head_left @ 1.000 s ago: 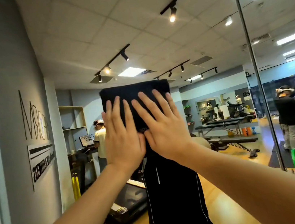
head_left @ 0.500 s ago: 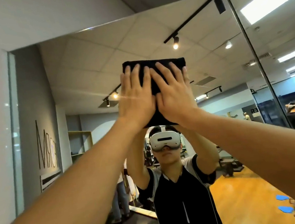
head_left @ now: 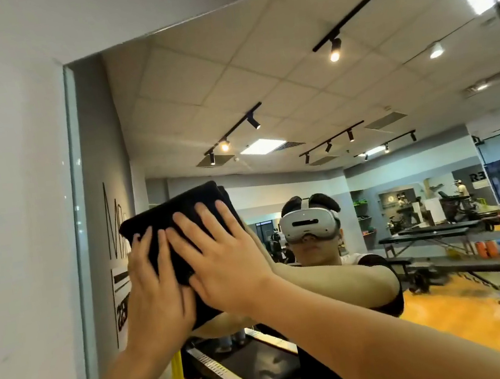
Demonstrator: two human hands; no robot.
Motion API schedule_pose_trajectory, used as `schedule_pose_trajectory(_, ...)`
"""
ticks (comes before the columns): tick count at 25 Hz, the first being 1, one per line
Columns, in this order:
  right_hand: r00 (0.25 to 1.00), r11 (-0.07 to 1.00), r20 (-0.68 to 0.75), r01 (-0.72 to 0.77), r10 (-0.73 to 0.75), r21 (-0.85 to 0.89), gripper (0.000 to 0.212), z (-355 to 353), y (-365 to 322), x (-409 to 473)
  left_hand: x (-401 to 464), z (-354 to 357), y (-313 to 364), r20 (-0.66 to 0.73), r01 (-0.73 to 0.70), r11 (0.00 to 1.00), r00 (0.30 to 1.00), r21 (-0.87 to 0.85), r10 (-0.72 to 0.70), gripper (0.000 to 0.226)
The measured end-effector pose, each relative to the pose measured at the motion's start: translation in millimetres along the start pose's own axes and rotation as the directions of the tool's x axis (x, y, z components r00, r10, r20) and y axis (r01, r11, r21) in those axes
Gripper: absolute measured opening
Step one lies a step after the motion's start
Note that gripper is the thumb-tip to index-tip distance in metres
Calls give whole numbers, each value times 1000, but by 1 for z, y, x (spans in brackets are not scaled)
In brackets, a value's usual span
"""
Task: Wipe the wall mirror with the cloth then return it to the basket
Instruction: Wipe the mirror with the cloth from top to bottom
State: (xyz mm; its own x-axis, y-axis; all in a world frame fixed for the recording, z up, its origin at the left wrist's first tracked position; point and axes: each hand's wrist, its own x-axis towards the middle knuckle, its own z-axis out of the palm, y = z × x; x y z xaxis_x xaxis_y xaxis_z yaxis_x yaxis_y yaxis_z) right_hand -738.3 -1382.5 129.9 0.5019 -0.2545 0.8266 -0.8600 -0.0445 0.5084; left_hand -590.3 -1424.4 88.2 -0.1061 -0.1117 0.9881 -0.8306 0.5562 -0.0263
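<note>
Gym: wall mirror reflecting treadmill, weight bench, massage table, orange floor, ceiling track lights.

Left hand and right hand press black cloth flat, apparently against wall mirror; fingers spread.

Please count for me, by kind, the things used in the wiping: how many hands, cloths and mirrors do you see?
Hands: 2, left hand and right hand
Cloths: 1, black cloth
Mirrors: 1, wall mirror
Total: 4
</note>
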Motion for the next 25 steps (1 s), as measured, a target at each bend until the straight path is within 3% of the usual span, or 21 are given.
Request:
schedule_pose_trajectory(6,1000,1000,9,-14,14,-23,73,-20,61,-65,-10,27,83,-34,-52,994,998,-94,49,71)
schedule_pose_trajectory(21,947,928,82,-284,311,-243,71,-127,295,-264,29,81,391,62,-319,942,943,-105,327,80)
schedule_pose_trajectory(25,937,923,98,-304,334,-238,69,-135,313,-285,25,91,421,61,-316,941,944,-121,325,79)
